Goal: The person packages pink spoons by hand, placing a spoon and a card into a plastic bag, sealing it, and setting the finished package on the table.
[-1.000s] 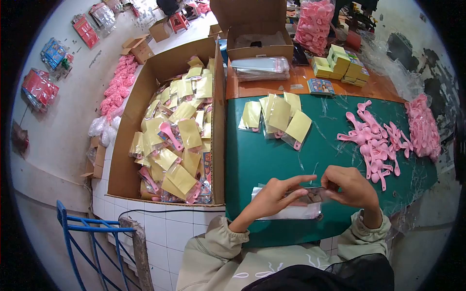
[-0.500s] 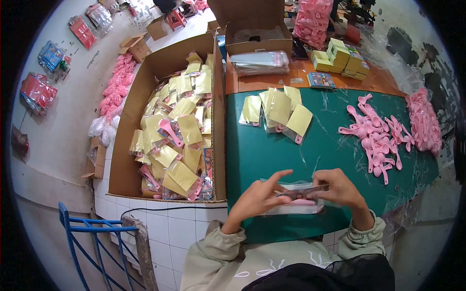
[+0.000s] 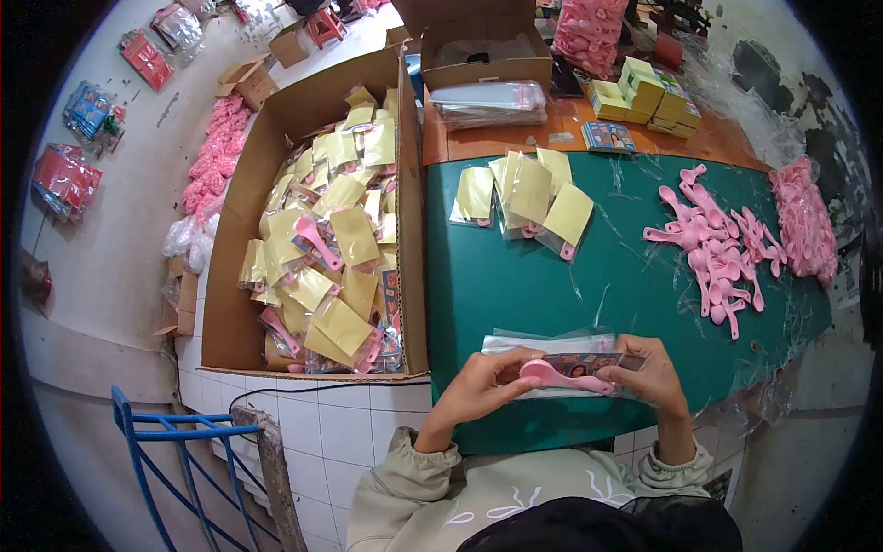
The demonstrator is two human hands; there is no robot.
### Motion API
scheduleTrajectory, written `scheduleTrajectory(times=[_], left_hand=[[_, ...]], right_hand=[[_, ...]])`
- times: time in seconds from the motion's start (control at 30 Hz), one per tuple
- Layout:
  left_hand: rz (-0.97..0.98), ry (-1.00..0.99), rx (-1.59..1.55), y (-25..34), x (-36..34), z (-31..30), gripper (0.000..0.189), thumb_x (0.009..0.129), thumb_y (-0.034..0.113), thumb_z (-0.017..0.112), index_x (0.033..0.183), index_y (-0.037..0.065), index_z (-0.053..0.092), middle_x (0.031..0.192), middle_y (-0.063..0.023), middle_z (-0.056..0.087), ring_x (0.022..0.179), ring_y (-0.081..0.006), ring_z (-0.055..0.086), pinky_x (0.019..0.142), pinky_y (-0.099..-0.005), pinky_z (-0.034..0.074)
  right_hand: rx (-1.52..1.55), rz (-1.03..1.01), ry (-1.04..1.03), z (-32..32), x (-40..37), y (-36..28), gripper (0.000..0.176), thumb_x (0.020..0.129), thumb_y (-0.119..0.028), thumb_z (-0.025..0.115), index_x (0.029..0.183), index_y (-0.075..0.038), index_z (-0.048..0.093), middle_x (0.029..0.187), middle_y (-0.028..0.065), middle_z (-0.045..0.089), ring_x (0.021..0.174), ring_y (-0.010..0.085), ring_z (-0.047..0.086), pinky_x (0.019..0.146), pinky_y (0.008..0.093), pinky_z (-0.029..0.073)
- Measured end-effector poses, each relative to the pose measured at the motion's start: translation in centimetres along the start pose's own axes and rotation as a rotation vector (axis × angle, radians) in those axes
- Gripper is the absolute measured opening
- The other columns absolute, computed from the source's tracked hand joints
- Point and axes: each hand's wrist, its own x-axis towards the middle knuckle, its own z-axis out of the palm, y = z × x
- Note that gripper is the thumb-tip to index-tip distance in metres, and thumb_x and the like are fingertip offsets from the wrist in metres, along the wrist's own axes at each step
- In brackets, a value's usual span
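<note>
Near the front edge of the green table, my left hand [image 3: 495, 379] pinches the left end of a clear plastic packet with a printed card [image 3: 581, 362] in it. A pink spoon [image 3: 563, 378] lies lengthwise along the packet's near side, its bowl at my left fingertips and its handle end at my right thumb. My right hand [image 3: 651, 371] grips the packet's right end, fingers behind and thumb in front. Beneath both hands is a stack of clear plastic bags [image 3: 506, 344], partly covered by the packet.
Finished-looking packets with yellow cards [image 3: 531, 190] lie farther back. Loose pink spoons [image 3: 717, 244] are heaped at right, beside a bagged bundle of spoons [image 3: 804, 221]. A large cardboard box [image 3: 416, 276] full of packets stands left of the table [image 3: 635, 304]. Card stacks [image 3: 641, 92] sit behind.
My left hand has lowered its raised index finger and closed on the packet's left end. The packet has tilted, so the card's print and the whole pink spoon now show.
</note>
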Motion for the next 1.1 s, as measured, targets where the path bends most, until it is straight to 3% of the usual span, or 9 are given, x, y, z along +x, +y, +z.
scheduleTrajectory(times=[0.23,0.33,0.43,0.47,0.57,0.6,0.7,0.83,1.1], left_hand=[[0.04,0.035,-0.121,-1.0,0.2,0.1,0.034,0.084,0.011,0.064,0.114,-0.003,0.056,0.092,-0.0112,0.066,0.079,-0.0112,0.062,0.072,-0.0256,0.052],[-0.027,-0.015,0.052,-1.1,0.3,0.1,0.045,0.084,0.015,0.065,0.122,-0.002,0.049,0.097,-0.0135,0.063,0.083,-0.0135,0.062,0.072,-0.0284,0.053],[0.021,0.418,0.314,-0.1,0.4,2.3,0.051,0.086,0.014,0.063,0.13,0.002,0.04,0.107,-0.0117,0.06,0.092,-0.0162,0.061,0.076,-0.0262,0.052],[-0.038,0.353,0.341,-0.8,0.1,2.4,0.061,0.092,0.017,0.054,0.141,0.007,0.02,0.112,-0.0153,0.057,0.097,-0.022,0.061,0.078,-0.0298,0.053],[-0.088,0.172,-0.299,-2.1,-1.1,4.0,0.061,0.097,0.021,0.041,0.144,0.012,0.005,0.111,-0.0178,0.057,0.098,-0.0244,0.06,0.078,-0.0327,0.053],[-0.119,0.141,-0.313,-2.5,-1.5,4.2,0.06,0.099,0.026,0.031,0.144,0.015,-0.006,0.114,-0.0205,0.055,0.102,-0.0271,0.059,0.079,-0.0351,0.052],[-0.207,0.154,-0.391,-1.9,-3.0,4.2,0.059,0.099,0.027,0.032,0.145,0.015,-0.003,0.118,-0.0209,0.054,0.107,-0.0275,0.057,0.08,-0.0355,0.051],[-0.241,0.134,-0.385,-2.5,-4.3,4.8,0.056,0.099,0.021,0.032,0.144,0.012,0.0,0.116,-0.0196,0.057,0.106,-0.0265,0.058,0.081,-0.035,0.052],[-0.284,0.104,-0.473,-2.6,-3.8,6.0,0.055,0.098,0.017,0.037,0.144,0.012,0.006,0.111,-0.0186,0.06,0.103,-0.0237,0.059,0.087,-0.0345,0.049]], right_hand=[[0.098,0.023,-0.023,0.3,-0.1,-1.3,0.019,0.069,-0.003,0.073,0.069,-0.001,0.055,0.069,-0.0005,0.056,0.063,0.0053,0.049,0.054,0.0212,0.038],[0.046,-0.107,0.095,0.8,0.3,-0.5,0.015,0.07,-0.003,0.072,0.072,0.001,0.058,0.068,0.001,0.055,0.061,0.0063,0.05,0.052,0.0226,0.039],[-0.285,-0.241,0.291,1.6,0.7,-1.1,0.011,0.071,-0.004,0.07,0.075,0.002,0.061,0.066,0.004,0.055,0.059,0.0083,0.052,0.053,0.0224,0.039],[-0.357,-0.238,0.308,2.0,0.6,-1.5,0.02,0.07,-0.005,0.068,0.089,0.0,0.063,0.076,0.0109,0.059,0.068,0.0173,0.058,0.062,0.0277,0.045],[-0.561,-0.479,0.158,3.6,0.6,-3.0,0.037,0.07,-0.012,0.071,0.104,-0.001,0.059,0.097,0.0162,0.06,0.089,0.0284,0.058,0.078,0.0356,0.047],[-0.602,-0.45,-0.076,3.7,0.5,-3.2,0.048,0.071,-0.018,0.071,0.113,-0.003,0.054,0.117,0.0177,0.052,0.105,0.0345,0.05,0.089,0.0407,0.042],[-0.796,-0.511,-0.251,4.4,-0.2,-2.1,0.046,0.073,-0.023,0.071,0.112,-0.004,0.055,0.12,0.0168,0.049,0.106,0.0348,0.05,0.09,0.0405,0.042],[-0.954,-0.467,-0.127,5.5,-0.9,-1.5,0.029,0.07,-0.014,0.07,0.095,-0.006,0.058,0.103,0.0117,0.051,0.1,0.0309,0.049,0.084,0.0403,0.041],[-0.916,-0.519,-0.281,4.9,-0.5,0.3,0.024,0.068,-0.013,0.07,0.086,-0.007,0.055,0.092,0.0099,0.047,0.094,0.0295,0.047,0.077,0.04,0.039]])
